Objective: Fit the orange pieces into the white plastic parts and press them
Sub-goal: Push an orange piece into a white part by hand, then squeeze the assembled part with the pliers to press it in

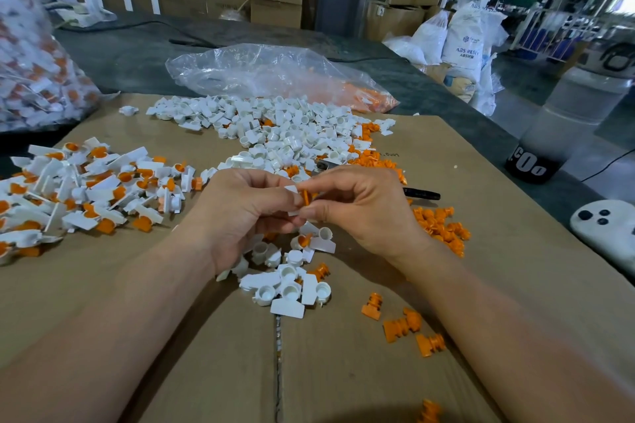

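Over the middle of the cardboard sheet point(171, 319), my left hand point(240, 213) grips a white plastic part point(292, 189). My right hand point(360, 206) pinches an orange piece point(305, 197) against that white part between thumb and forefinger. The fingers hide most of both pieces. Below the hands lies a small cluster of empty white parts point(285, 288). Loose orange pieces point(402, 324) lie at the lower right and more orange pieces point(441, 227) sit right of my right hand. A heap of fitted white-and-orange parts point(86, 189) lies to the left.
A big pile of white parts point(275, 127) lies behind the hands, with a clear plastic bag point(275, 72) beyond it. A full bag point(31, 55) stands far left. A black marker point(421, 194), a white controller point(604, 227) and a bottle point(563, 127) are on the right.
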